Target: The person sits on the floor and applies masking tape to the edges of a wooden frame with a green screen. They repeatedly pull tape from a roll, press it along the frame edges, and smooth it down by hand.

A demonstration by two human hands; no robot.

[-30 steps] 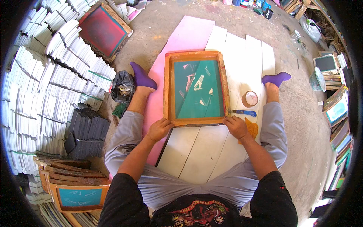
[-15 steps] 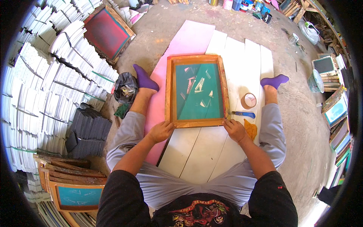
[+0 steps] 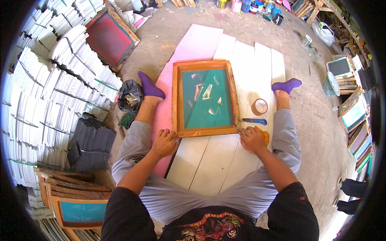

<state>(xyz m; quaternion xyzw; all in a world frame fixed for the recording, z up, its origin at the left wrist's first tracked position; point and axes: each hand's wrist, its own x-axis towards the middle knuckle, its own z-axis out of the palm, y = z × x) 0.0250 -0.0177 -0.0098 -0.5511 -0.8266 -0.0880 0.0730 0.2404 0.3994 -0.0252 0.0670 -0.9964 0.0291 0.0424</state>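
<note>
both hands had slid outward at the near corners; the framed green screen (image 3: 206, 100) hadn't clearly moved, lying across the pink board (image 3: 197, 42) and white boards (image 3: 213, 160). left hand (image 3: 165, 143) and right hand (image 3: 252, 139) had fingertips at the corners; couldn't tell if clamped. hold looked lighter, so screen probably bore on boards.

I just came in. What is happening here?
A seated person has the left hand at the near left corner of a wood-framed green screen, the right hand at the near right. The screen rests on pink and white boards between the legs. A blue cutter and a tape roll lie to its right.
</note>
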